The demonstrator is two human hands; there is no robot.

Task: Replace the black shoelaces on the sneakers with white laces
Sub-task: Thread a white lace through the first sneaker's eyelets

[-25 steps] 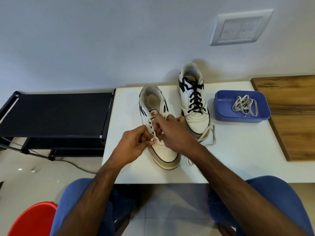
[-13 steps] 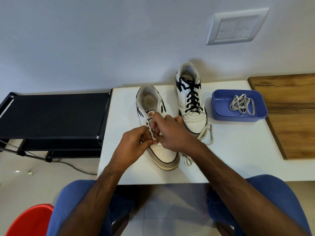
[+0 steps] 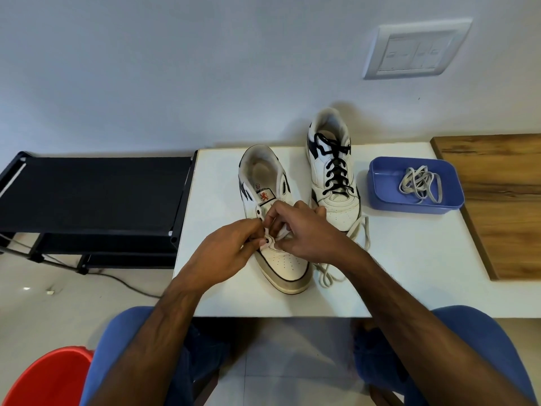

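Single head view, looking steeply down, close over white table (image 3: 222, 300) against wall.

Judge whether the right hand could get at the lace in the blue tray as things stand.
Probably yes: the white lace lies uncovered in the open blue tray, nothing between, but the right hand is busy pinching a lace at the near sneaker.

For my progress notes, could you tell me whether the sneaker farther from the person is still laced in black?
Yes, the far sneaker still carries black laces crisscrossed up its front.
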